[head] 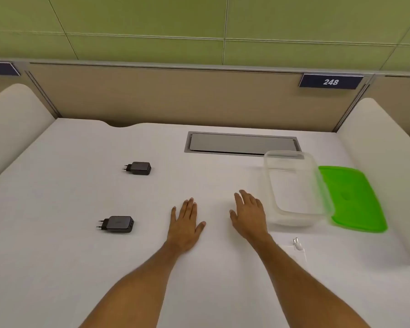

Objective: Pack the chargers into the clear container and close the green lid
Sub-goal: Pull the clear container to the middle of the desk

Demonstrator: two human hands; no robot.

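The white tabletop (81,256) carries everything for the task, and nothing is packed yet. At the right stands the clear container (294,185), open and empty as far as I can see. Its green lid (355,200) lies flat just beside it on the right, touching or almost touching its rim.

Both hands are empty and flat, fingers spread, palms down in the middle of the tabletop. The left hand (186,224) is a little nearer than the right hand (249,214), which lies just beside the near left corner of the container.

There are three chargers. Two are black, both well to the left with their pins pointing left: the far charger (139,168) and the near charger (117,224). A white charger (297,247) lies near the right forearm, just in front of the container; it is hard to see against the white top, and only its pins show clearly.

I judge that the step in hand is the first pick. It would be good to let the left hand take the near black one, gripping the body by its sides and not the pins. The right hand can take the white one, which is easy to forget. They should be laid flat, side by side, so the lid can close evenly.
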